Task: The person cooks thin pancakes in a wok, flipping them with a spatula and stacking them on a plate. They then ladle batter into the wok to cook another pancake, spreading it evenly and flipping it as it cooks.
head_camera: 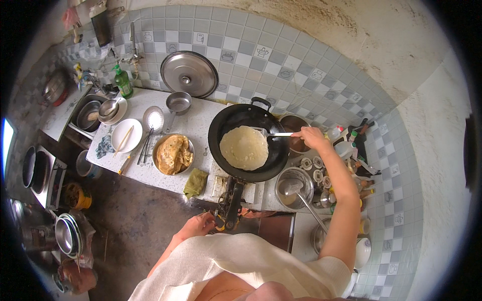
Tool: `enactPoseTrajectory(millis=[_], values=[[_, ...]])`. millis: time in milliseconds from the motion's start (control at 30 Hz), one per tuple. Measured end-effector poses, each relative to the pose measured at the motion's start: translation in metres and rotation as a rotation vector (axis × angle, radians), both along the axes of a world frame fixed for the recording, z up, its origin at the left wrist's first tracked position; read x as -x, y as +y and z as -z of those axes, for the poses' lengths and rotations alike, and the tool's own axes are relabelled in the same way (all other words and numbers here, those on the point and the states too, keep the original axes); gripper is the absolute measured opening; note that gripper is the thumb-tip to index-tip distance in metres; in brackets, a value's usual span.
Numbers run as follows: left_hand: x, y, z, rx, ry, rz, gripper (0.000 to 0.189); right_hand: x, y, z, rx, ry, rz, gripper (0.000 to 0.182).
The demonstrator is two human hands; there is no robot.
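Note:
My right hand (pixel 311 137) grips the handle of a metal spatula (pixel 278 134). The spatula's blade reaches the upper right edge of a pale, round flatbread (pixel 244 148), partly hidden there. The flatbread lies flat inside a black wok (pixel 222 120), which sits over a gas stove (pixel 223 186). The wok's long handle (pixel 234 205) points toward me. My left hand (pixel 199 225), fingers curled, is low beside the yellow and black fittings (pixel 222 225) under that handle. Whether it grips them I cannot tell.
Left of the wok stand a bowl of browned flatbreads (pixel 173 154), a folded green cloth (pixel 196 183), and a white plate (pixel 127 135) with chopsticks. Right of it, a steel bowl of batter (pixel 288 199) holds a ladle (pixel 310 207). A large lid (pixel 190 73) leans on the tiles.

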State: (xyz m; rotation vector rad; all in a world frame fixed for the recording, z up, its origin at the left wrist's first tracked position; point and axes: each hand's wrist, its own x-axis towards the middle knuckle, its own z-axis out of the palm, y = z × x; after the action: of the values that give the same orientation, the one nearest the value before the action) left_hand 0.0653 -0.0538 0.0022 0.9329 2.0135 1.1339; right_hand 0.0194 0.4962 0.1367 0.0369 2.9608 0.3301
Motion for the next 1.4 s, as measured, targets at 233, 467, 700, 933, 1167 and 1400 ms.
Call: enactPoseTrajectory(millis=[233,467,700,933,1167,1400], values=[[-0.004,0.004,0.003,-0.037,0.056,0.004,0.020,0.020,0.011,0.018,0.044,0.007,-0.050,0.048],[-0.005,0.001,0.001,-0.019,0.021,-0.026,0.019,0.034,0.005,0.022,0.044,0.043,-0.046,0.053],[-0.001,0.002,0.001,0.015,0.008,0.014,0.021,0.022,-0.009,0.002,-0.057,0.304,-0.075,0.053],[0.001,0.019,0.005,-0.080,-0.044,0.019,0.032,-0.030,-0.077,-0.065,-0.242,0.174,0.004,0.023],[-0.005,0.090,-0.004,-0.210,-0.700,-0.059,0.032,-0.056,-0.119,-0.074,-0.298,-0.158,0.099,0.016],[-0.005,0.114,0.014,-0.284,-1.106,-0.205,0.030,-0.043,-0.170,-0.098,-0.140,-0.359,0.177,0.020]])
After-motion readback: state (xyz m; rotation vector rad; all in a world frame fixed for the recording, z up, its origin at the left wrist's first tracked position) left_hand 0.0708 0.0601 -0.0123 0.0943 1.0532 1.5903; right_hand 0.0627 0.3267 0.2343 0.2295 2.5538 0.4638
